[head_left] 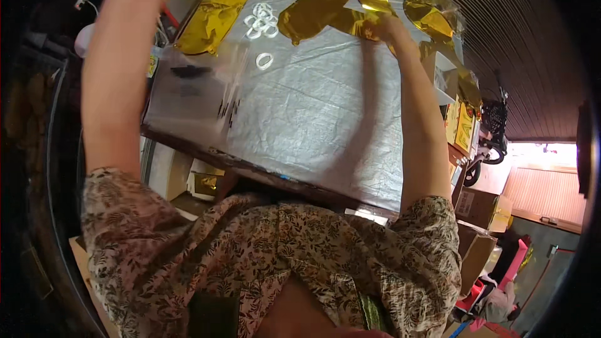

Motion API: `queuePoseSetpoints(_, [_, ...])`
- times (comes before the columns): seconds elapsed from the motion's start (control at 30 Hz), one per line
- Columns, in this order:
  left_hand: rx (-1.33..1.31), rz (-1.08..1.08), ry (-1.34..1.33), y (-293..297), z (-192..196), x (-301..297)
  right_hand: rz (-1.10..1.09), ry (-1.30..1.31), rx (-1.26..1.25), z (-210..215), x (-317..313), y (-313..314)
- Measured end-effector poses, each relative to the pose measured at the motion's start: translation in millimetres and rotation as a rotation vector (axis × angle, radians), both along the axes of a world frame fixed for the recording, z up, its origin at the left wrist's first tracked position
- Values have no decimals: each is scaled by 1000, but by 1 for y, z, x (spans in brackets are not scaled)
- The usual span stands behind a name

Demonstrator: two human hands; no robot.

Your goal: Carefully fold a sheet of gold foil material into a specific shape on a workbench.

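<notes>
Flat, deflated-looking gold foil balloons lie along the far side of a table covered in silvery sheeting [300, 112]. My right hand [385, 30] reaches over the table to the edge of the middle gold foil balloon [319, 9]. Its fingers blend into the shiny foil, so their grip is unclear. Past the upper edge of the head view, my left forearm [122, 69] runs out of sight and takes the hand with it. Another gold foil balloon [219, 15] spreads beside that arm. Between these two sits a cluster of small white rings [260, 22], with one loose white ring [265, 61] nearer me.
Clear plastic film [194, 91] covers the table's left part. On the right stand a white open box [443, 78], a yellow carton [464, 128] and cardboard boxes [476, 208]. Farther right are a wheeled item [494, 128] and a ribbed wall [519, 37]. More gold foil [432, 15] lies at the far right corner.
</notes>
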State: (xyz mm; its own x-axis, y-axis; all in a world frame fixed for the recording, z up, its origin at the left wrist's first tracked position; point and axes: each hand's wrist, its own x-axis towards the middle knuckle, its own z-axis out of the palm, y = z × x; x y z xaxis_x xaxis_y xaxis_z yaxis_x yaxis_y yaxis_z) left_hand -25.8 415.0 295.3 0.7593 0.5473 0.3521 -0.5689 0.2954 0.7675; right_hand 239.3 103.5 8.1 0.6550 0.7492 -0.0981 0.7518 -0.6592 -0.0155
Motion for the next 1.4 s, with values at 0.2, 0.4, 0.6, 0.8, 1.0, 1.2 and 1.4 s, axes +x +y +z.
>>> queuePoseSetpoints(0.2, [317, 144, 32, -209, -103, -71, -319, 1234, 934, 48, -86, -60])
queuePoseSetpoints(0.4, [616, 10, 201, -305, -247, -100, -231, 1790, 914, 74, -156, -149])
queuePoseSetpoints(0.6, [1112, -272, 213, -340, -283, -134, -401, 1222, 505, 57, -198, -182])
queuePoseSetpoints(0.8, [1323, -413, 551, -333, -245, -179, -376, 1117, 596, 27, -244, -173])
queuePoseSetpoints(1.0, [1177, -231, 384, -324, -275, -168, -162, 385, 491, -2, -274, -154])
queuePoseSetpoints(1.2, [1367, 207, 432, -284, -276, -155, -125, -64, 565, -13, -325, -141])
queuePoseSetpoints(1.4, [1452, 260, 706, -240, -290, -118, -124, -60, 605, -19, -340, -140])
